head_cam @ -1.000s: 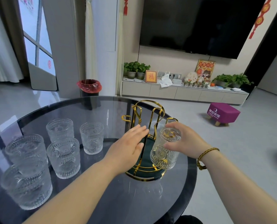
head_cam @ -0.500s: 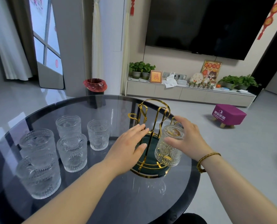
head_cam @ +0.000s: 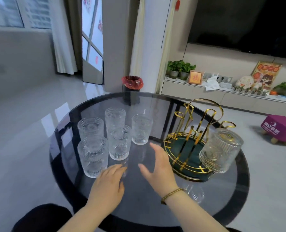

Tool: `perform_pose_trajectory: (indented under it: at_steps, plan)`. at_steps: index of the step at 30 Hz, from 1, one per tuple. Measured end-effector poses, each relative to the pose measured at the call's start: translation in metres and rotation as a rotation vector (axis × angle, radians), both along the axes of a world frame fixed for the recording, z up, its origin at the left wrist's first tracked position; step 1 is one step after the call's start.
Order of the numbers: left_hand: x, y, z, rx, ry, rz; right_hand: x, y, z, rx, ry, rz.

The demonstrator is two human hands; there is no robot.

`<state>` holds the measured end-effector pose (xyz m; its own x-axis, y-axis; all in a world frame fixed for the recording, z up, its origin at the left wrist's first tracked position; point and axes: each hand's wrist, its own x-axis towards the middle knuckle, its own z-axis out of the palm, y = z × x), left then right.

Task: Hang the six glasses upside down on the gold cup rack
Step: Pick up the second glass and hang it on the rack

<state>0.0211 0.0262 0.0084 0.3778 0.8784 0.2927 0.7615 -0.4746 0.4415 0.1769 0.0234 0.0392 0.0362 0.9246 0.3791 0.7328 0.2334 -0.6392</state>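
Observation:
The gold cup rack (head_cam: 195,131) with a dark green base stands on the right of the round dark glass table (head_cam: 155,206). One ribbed glass (head_cam: 220,150) hangs upside down, tilted, on its front right prong. Several more glasses stand upright in a cluster at the left; the nearest (head_cam: 93,158) and the middle one (head_cam: 119,143) are closest to me. My left hand (head_cam: 108,185) hovers over the table just right of the nearest glass, fingers apart, holding nothing. My right hand (head_cam: 159,166) is spread open between the cluster and the rack, also holding nothing.
A red-lined bin (head_cam: 132,83) stands on the floor behind the table. A low TV cabinet (head_cam: 205,96) with plants and frames runs along the far wall. A purple stool (head_cam: 279,128) sits on the floor at right. My dark-clothed knee (head_cam: 42,218) is at the bottom left.
My right hand let go of the glass, which now hangs on the rack. Both hands moved left, away from the rack and toward the standing glasses. The camera swung left.

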Motion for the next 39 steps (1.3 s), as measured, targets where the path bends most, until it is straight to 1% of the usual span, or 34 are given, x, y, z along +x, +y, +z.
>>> perform_pose_trajectory:
  at_steps: [2, 5, 7, 9, 13, 16, 18, 19, 22, 26, 31, 33, 35, 39]
  plan:
    - [-0.005, -0.003, -0.005, 0.061, 0.091, 0.016, -0.011, 0.016, -0.014, -0.144, 0.105, 0.029]
    - [-0.006, -0.003, -0.007, 0.086, 0.161, 0.040, -0.020, 0.037, -0.027, -0.303, 0.261, 0.063]
    - [-0.007, -0.003, -0.008, 0.081, 0.192, 0.061, -0.025, 0.048, -0.033, -0.371, 0.330, 0.066]
    - [-0.006, -0.002, -0.010, 0.093, 0.185, 0.061, -0.029, 0.059, -0.038, -0.396, 0.362, 0.057]
    - [-0.006, -0.002, -0.012, 0.063, 0.187, 0.075, -0.042, 0.076, -0.040, -0.365, 0.378, 0.072]
    - [-0.007, 0.001, -0.013, -0.001, 0.144, 0.093, -0.049, 0.087, -0.042, -0.353, 0.307, 0.003]
    - [-0.006, 0.001, -0.015, -0.077, 0.124, 0.104, -0.051, 0.093, -0.042, -0.350, 0.253, -0.044]
    - [-0.005, 0.002, -0.018, -0.079, 0.104, 0.106, -0.051, 0.094, -0.042, -0.340, 0.247, -0.049]
    - [-0.006, 0.002, -0.017, -0.069, 0.098, 0.106, -0.050, 0.091, -0.042, -0.331, 0.315, -0.013]
    - [-0.006, 0.001, -0.012, 0.041, 0.154, 0.072, -0.044, 0.080, -0.036, -0.267, 0.392, 0.000]
    - [-0.007, 0.000, -0.013, 0.072, 0.158, 0.073, -0.028, 0.057, -0.017, -0.223, 0.486, 0.009]
    - [-0.007, 0.000, -0.014, 0.034, 0.131, 0.079, -0.020, 0.046, -0.006, -0.174, 0.498, -0.010]
    - [-0.006, 0.001, -0.013, -0.066, 0.099, 0.091, -0.010, 0.031, 0.008, -0.116, 0.494, -0.015]
    - [-0.002, 0.003, -0.013, -0.105, 0.059, 0.053, 0.013, -0.002, 0.038, -0.062, 0.430, 0.017]
